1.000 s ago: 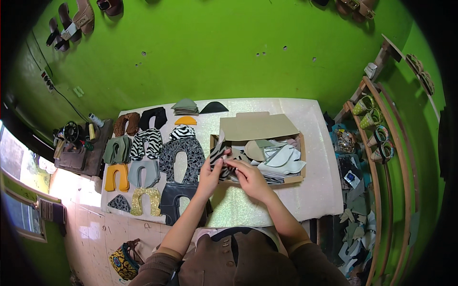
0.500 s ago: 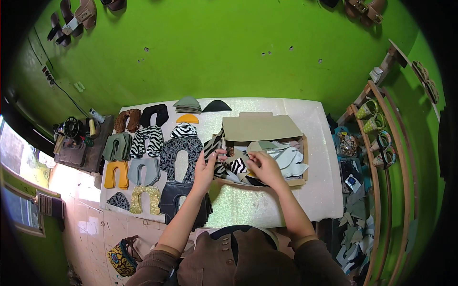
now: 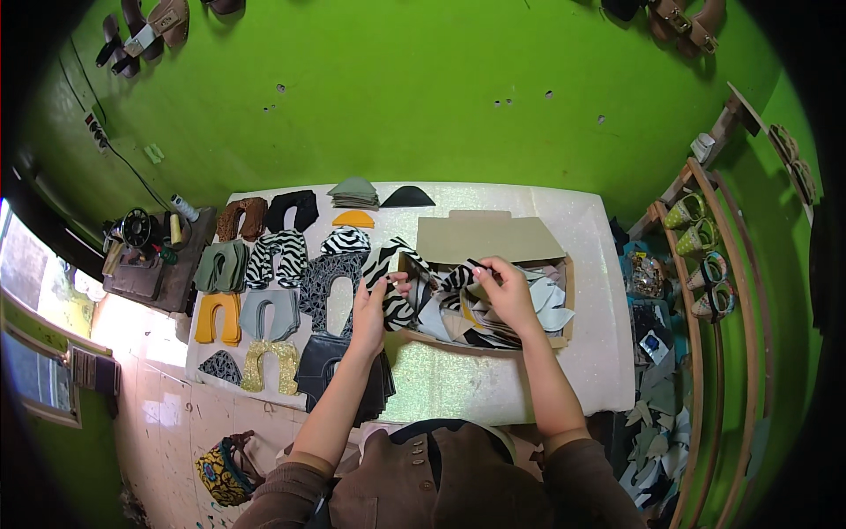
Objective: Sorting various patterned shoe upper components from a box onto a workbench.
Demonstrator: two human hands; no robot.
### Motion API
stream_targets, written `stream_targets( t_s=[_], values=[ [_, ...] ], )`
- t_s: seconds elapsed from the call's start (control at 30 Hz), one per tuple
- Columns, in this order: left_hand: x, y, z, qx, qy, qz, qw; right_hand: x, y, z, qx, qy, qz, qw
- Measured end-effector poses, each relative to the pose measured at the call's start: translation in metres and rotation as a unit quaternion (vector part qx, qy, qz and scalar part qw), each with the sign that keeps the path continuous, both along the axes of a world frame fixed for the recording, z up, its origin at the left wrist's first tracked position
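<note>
My left hand (image 3: pixel 371 319) is closed on curved zebra-print cut pieces (image 3: pixel 398 312) at the left end of an open cardboard box (image 3: pixel 485 238). Between the thumb and fingers of my right hand (image 3: pixel 513 298) is a zebra-print piece (image 3: pixel 456 278), held up over the box. Whether it joins the pieces in my left hand, I cannot tell. White, grey, beige and yellow scraps (image 3: pixel 548 296) fill the box beneath my hands.
Left of the box lie stacks of U-shaped pieces: zebra-print (image 3: pixel 278 257), grey (image 3: pixel 270 314), yellow (image 3: pixel 218 318), black (image 3: pixel 328 366). Half-round pieces (image 3: pixel 352 192) lie along the back. A sewing machine (image 3: pixel 137 234) stands left; a wooden shoe rack (image 3: pixel 696 264) stands right.
My right hand has risen slightly and moved right, drawing a zebra-print piece up from the scraps. The left hand still holds its zebra-print pieces, which are spread wider.
</note>
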State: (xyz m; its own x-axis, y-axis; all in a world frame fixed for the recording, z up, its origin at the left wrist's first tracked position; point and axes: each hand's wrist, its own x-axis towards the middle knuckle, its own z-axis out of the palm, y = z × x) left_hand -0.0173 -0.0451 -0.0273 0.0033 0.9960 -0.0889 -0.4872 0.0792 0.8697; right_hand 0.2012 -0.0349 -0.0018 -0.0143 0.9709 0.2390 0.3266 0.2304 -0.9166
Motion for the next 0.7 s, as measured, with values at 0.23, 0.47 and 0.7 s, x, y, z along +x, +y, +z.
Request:
stream_targets(
  t_s=[0.23,0.47,0.7],
  values=[
    [0.000,0.005,0.006,-0.012,-0.044,0.038,0.998,0.004,0.004,0.023,0.038,0.110,-0.007,0.993],
    [0.001,0.008,0.009,-0.023,-0.056,0.033,0.998,0.007,0.004,0.060,0.109,0.246,0.009,0.963],
    [-0.003,0.016,0.005,-0.013,-0.074,0.021,0.997,0.012,0.002,0.078,0.106,0.398,0.067,0.909]
  ],
)
